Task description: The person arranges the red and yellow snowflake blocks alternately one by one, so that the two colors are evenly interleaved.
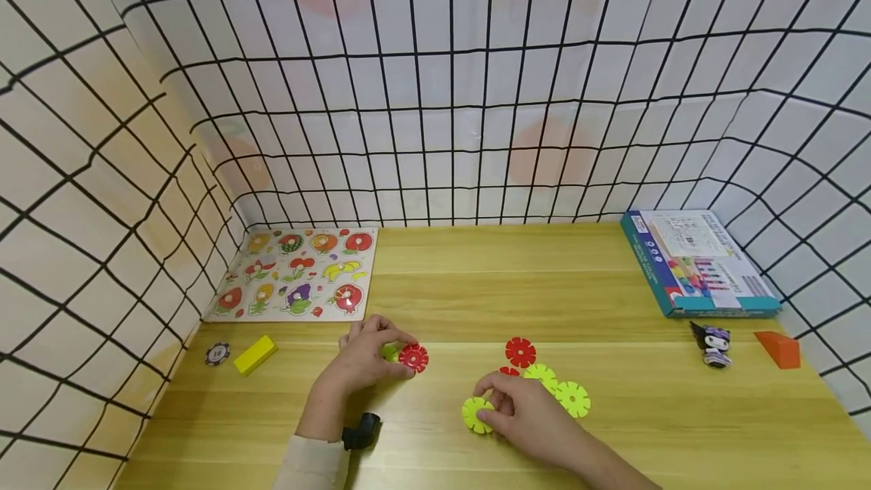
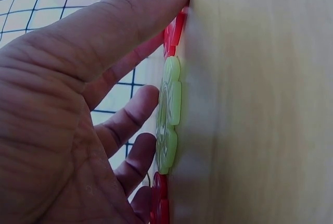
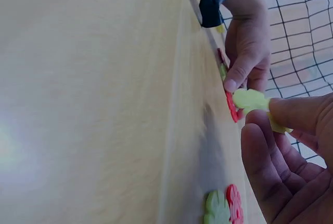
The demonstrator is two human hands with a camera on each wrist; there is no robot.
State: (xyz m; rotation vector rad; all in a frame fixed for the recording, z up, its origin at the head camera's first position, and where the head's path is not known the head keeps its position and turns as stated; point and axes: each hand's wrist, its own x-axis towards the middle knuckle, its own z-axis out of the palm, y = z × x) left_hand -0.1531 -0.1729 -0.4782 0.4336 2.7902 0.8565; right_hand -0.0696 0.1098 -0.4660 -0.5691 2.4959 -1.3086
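My right hand (image 1: 527,416) pinches a yellow-green notched disc (image 1: 474,414) between thumb and fingers, lifted off the table in the right wrist view. At the left, my left hand (image 1: 367,354) has its thumb and index finger at the edges of a red notched disc (image 1: 413,358), holding it at the tabletop. A green notched disc (image 2: 169,114) stands in line with it under the palm, and another red disc (image 2: 159,198) follows; whether they interlock I cannot tell. Beside my right hand lie loose discs: a red one (image 1: 520,352), yellow-green ones (image 1: 573,399) and a partly hidden red one.
A fruit puzzle board (image 1: 292,278) lies at the back left, near a yellow block (image 1: 255,355) and a poker chip (image 1: 218,355). Toward the right are a boxed toy (image 1: 701,263), a small figurine (image 1: 713,345) and an orange block (image 1: 779,349). Black wire mesh (image 1: 449,97) surrounds the table.
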